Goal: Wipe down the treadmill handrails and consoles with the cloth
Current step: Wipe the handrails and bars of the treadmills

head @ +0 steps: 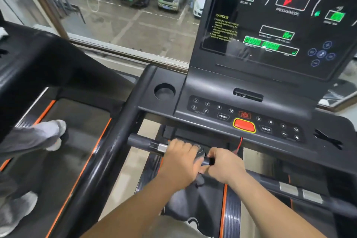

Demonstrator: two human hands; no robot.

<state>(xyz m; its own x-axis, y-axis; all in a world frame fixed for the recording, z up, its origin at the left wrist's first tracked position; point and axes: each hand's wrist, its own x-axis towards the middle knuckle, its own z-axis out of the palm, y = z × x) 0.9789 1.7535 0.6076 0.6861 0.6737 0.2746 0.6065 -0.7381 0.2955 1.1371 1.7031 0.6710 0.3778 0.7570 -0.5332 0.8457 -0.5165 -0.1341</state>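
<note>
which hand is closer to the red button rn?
Right. The right hand grips the handlebar just below the red button, slightly left of it; the left hand grips the same bar further left.

Before you, the treadmill's console shelf (212, 87) has a round cup recess (164, 91) at its left end, a red button (244, 125) near its front edge, and a dark wrench-shaped object (328, 139) lying at its right end.
</note>
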